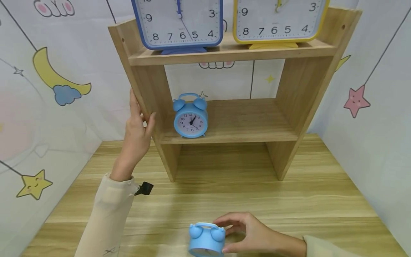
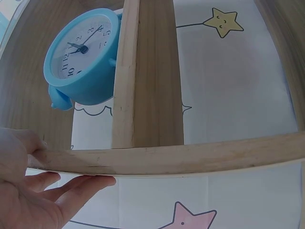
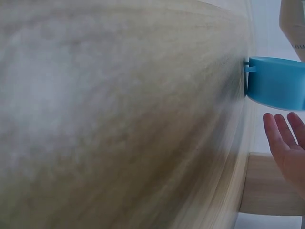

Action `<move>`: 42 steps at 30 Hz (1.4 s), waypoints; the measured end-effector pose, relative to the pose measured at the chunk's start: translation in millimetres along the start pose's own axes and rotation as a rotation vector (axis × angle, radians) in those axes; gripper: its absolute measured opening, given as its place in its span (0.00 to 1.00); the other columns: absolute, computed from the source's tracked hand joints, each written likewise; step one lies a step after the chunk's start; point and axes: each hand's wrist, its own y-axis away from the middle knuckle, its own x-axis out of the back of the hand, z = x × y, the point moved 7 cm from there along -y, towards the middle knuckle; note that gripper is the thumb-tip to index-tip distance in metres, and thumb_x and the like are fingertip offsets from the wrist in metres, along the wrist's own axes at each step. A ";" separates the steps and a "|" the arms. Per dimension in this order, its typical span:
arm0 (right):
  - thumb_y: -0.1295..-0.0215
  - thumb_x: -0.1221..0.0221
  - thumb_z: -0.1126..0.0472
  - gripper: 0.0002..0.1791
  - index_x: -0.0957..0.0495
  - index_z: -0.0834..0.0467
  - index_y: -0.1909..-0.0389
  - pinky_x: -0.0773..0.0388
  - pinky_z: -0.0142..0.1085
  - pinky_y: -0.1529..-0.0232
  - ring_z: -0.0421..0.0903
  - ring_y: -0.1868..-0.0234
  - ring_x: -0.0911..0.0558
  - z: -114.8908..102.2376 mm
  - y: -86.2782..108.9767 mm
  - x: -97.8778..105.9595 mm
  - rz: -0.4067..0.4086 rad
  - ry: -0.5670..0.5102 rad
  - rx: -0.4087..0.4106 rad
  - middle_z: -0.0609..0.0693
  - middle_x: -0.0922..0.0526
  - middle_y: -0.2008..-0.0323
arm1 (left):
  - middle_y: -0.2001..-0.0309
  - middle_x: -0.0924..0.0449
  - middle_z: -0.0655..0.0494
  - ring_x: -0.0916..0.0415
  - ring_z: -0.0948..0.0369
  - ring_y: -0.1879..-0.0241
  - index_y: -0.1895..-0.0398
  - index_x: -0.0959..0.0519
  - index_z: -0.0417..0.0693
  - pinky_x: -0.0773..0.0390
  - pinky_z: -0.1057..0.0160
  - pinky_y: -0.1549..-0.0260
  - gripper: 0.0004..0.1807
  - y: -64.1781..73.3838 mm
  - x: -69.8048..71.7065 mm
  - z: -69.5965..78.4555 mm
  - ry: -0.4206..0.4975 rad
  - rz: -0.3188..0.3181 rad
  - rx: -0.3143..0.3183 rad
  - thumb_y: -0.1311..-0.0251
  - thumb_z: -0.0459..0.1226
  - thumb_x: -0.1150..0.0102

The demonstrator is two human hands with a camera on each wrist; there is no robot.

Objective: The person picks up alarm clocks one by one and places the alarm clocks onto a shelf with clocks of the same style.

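Note:
A wooden shelf unit (image 1: 218, 141) stands on the table. My left hand (image 1: 138, 128) grips its left side panel, thumb on the inner side and fingers along the outer face, as the left wrist view (image 2: 38, 191) also shows. Just inside that panel, a light blue twin-bell alarm clock (image 1: 191, 121) sits upright on the middle board. A second blue alarm clock (image 1: 207, 241) is on the table near the front, partly cut off by the frame edge. My right hand (image 1: 253, 233) is beside its right side, thumb near the casing; in the right wrist view the fingers (image 3: 281, 133) are apart from this clock (image 3: 276, 83).
On the top board stand a square blue-framed clock (image 1: 181, 28) and a square yellow-framed clock (image 1: 277, 25). White cloth walls (image 1: 379, 150) with drawn stars and a moon enclose the wood-grain table (image 1: 244, 200). A black strap end (image 1: 144, 188) sticks out from the left cuff.

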 end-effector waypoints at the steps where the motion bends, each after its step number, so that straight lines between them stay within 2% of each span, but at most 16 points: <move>1: 0.39 0.31 0.67 0.29 0.28 0.64 0.37 0.20 0.46 0.45 0.49 0.40 0.23 -0.1 -0.3 -0.8 -0.002 0.007 0.005 0.54 0.22 0.39 | 0.30 0.38 0.35 0.29 0.39 0.39 0.20 0.69 0.50 0.21 0.39 0.52 0.43 0.0 -0.4 -0.2 -0.001 -0.002 0.003 0.25 0.33 0.54; 6: 0.39 0.31 0.67 0.29 0.26 0.61 0.37 0.19 0.45 0.46 0.49 0.41 0.22 0.0 -2.0 -3.4 0.001 0.007 0.006 0.54 0.21 0.40 | 0.30 0.39 0.34 0.29 0.37 0.39 0.20 0.69 0.50 0.22 0.39 0.52 0.43 0.0 -0.7 -1.0 -0.003 -0.002 0.014 0.25 0.33 0.53; 13: 0.39 0.31 0.67 0.28 0.25 0.61 0.38 0.20 0.43 0.45 0.48 0.42 0.22 4.3 -3.6 -7.3 0.004 -0.047 -0.062 0.52 0.21 0.42 | 0.30 0.39 0.33 0.29 0.37 0.40 0.20 0.69 0.50 0.22 0.38 0.52 0.43 0.1 -0.4 -0.8 -0.007 0.003 0.010 0.25 0.33 0.53; 21: 0.41 0.30 0.66 0.28 0.24 0.60 0.39 0.19 0.41 0.45 0.47 0.43 0.21 6.1 -4.3 -9.9 0.000 -0.041 -0.094 0.52 0.20 0.43 | 0.30 0.40 0.33 0.29 0.37 0.40 0.20 0.69 0.51 0.21 0.38 0.53 0.43 0.3 -0.9 -1.8 -0.001 0.002 0.010 0.25 0.33 0.53; 30: 0.41 0.30 0.67 0.26 0.24 0.58 0.41 0.19 0.36 0.49 0.47 0.50 0.16 12.2 -1.2 -13.7 -0.024 -0.111 -0.198 0.50 0.18 0.45 | 0.30 0.40 0.33 0.29 0.37 0.40 0.20 0.69 0.50 0.21 0.38 0.53 0.43 0.0 0.0 -0.2 -0.011 0.011 0.000 0.25 0.33 0.53; 42: 0.39 0.31 0.65 0.24 0.25 0.62 0.41 0.19 0.37 0.49 0.47 0.52 0.15 13.4 -0.8 -14.2 -0.030 -0.131 -0.202 0.49 0.17 0.47 | 0.29 0.41 0.34 0.29 0.38 0.40 0.20 0.68 0.51 0.21 0.37 0.52 0.43 -0.3 0.0 -0.1 -0.001 0.016 -0.008 0.25 0.33 0.53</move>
